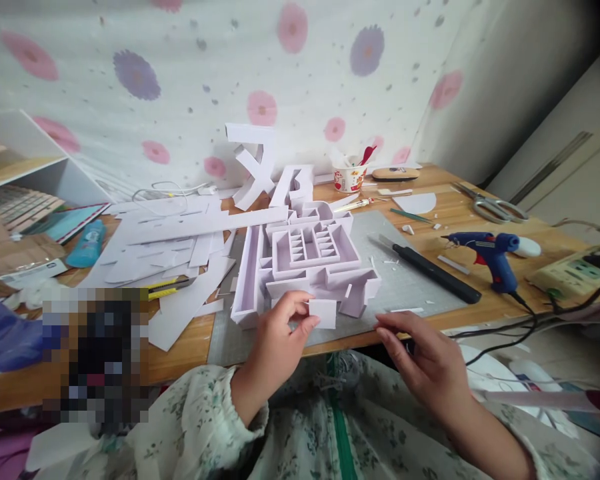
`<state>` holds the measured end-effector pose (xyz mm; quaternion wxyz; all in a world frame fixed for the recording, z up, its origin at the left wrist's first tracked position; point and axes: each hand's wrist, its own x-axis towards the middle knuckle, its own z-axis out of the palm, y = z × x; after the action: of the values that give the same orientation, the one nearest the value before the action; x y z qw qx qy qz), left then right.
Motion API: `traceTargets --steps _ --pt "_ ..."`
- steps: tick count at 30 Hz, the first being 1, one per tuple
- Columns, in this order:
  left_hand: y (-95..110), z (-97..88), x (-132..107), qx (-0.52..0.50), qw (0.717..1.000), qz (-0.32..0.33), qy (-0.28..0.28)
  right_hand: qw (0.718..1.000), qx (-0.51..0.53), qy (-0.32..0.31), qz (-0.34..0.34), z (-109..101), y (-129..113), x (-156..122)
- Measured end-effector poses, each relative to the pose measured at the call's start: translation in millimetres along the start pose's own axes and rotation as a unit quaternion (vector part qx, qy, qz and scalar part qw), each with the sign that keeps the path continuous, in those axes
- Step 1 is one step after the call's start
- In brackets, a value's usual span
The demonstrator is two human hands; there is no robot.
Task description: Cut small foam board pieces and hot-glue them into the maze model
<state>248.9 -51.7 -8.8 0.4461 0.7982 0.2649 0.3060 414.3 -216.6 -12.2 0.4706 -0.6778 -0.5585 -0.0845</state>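
A wooden desk (190, 347) stands against a wall hung with flower-printed cloth, and its top is crowded with white board work. The left hand (280, 340) pinches a small white rectangle (323, 313) between thumb and fingertips. It grips one short edge only, which seems meant to leave the faces and the other edges free. The piece is held upright just in front of the near wall of a white board model (310, 250), close to it but, as far as I can tell, not touching.

The right hand (420, 360) is empty and hovers just right of the piece, over the desk's near edge. Its fingers are loosely extended and slightly apart, pointing toward the piece, much as a hand standing by to steady something would be.

The model sits just beyond both hands on a grey cutting mat (405, 287), probably to give it a flat base and spare the wood. Beyond the right hand a black craft knife (430, 270) lies on the mat. Farther right a blue glue gun (490, 253) is propped on its stand, likely to keep the nozzle off the desk. A power strip (565, 277) lies beside it, and scissors (490, 208) lie farther back.

Left of the left hand is a heap of cut board strips (170, 247), with a yellow cutter (167, 287) among them. Behind the model stand white letter shapes (253, 163) and a paper cup (350, 179) of tools.
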Motion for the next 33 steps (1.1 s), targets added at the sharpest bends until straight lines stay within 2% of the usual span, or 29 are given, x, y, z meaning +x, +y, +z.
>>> traceTargets --steps 3,7,15,22,29,33 --pt "5.3 6.9 7.2 0.023 0.999 0.028 -0.002 1.0 -0.007 0.003 -0.013 -0.8 4.0 5.1" --pt "10.4 13.9 17.0 0.016 0.996 0.077 -0.035 1.0 -0.013 0.018 -0.014 -3.6 10.3 13.7" --pt "0.6 20.5 26.0 0.064 0.988 0.133 -0.043 0.996 -0.07 0.058 0.01 -17.7 30.6 11.5" --pt "-0.7 25.8 27.9 0.132 0.973 0.186 -0.039 0.996 -0.075 0.05 0.002 -16.8 30.9 8.9" --pt "-0.7 27.3 28.3 0.158 0.967 0.194 -0.038 0.987 -0.133 0.084 0.038 -31.6 49.8 10.6" --pt "0.0 27.2 28.4 0.16 0.968 0.189 -0.044 0.973 -0.215 0.085 0.021 -41.5 70.1 18.8"
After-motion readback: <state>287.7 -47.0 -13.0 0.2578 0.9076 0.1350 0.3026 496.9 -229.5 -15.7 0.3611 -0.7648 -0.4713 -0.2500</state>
